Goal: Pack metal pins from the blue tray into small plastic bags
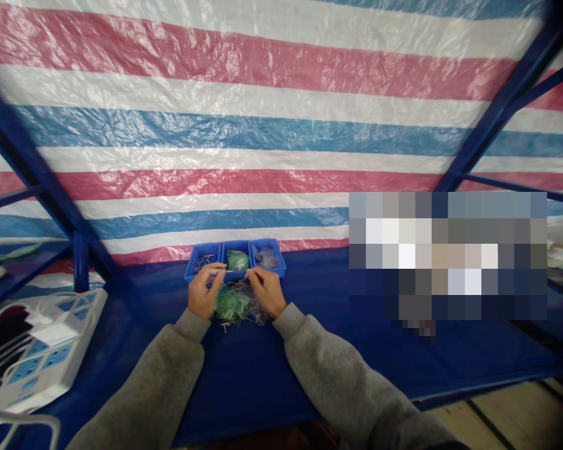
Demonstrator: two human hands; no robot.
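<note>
You're at a blue steel shelving bay, with a red, white and blue striped tarp [244, 125] across the back and a blue frame upright [502, 106] at upper right. A pixelated patch hides the right of the frame, so anything under it is unknown. A white power strip [42, 353] sits at lower left, its cables [9, 325] looping over the blue deck [309, 381]. At centre, a blue three-compartment tray [211, 249] stands near the back of the deck: metal pins [204, 262] in the left bin, green parts [238, 260] in the middle, a clear bag [265, 256] on the right. A loose pile of green pieces and pins [229, 306] lies just in front of the tray, under your hands. Left hand [205, 290] and right hand [265, 291] sit either side of it, grey sleeves [338, 387] resting on the deck. Fingers on both hands are curled and pinching near the tray's front wall; the left fingertips [221, 269] may hold a thin pin, but it's too small to confirm, and I can't tell for the right. Risks: a pin slips and lands in the wrong bin, a wrist or sleeve drags the pile and scatters pins, or a knock shifts the tray and mixes its contents.
</note>
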